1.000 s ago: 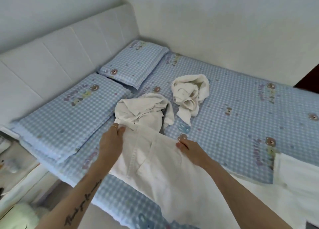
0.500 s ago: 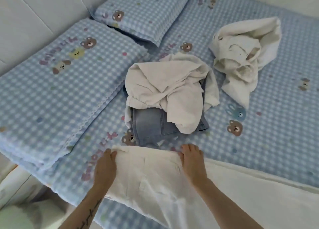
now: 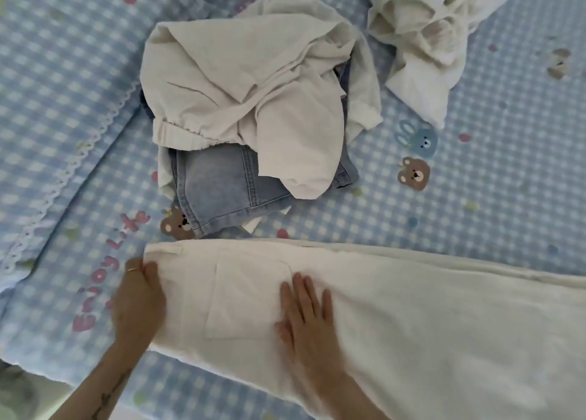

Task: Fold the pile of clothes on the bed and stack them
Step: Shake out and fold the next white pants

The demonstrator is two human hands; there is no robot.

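White trousers (image 3: 412, 308) lie flat across the near part of the bed, waistband to the left, a back pocket facing up. My left hand (image 3: 138, 299) holds the waistband's left edge, thumb on top. My right hand (image 3: 306, 315) lies flat with straight fingers on the cloth just right of the pocket. Beyond the trousers sits a crumpled pile: a cream garment (image 3: 247, 80) on top of folded light-blue jeans (image 3: 231, 188). A second rumpled white garment (image 3: 434, 36) lies at the upper right.
The bed (image 3: 475, 204) wears a blue checked sheet with bear prints. A matching pillow (image 3: 57, 80) with a lace edge lies to the left. The bed's near-left corner drops off at the lower left.
The view has closed in on the bed. The trousers now lie spread flat, and my right hand has slid from the waistband's top edge down onto the cloth beside the pocket.
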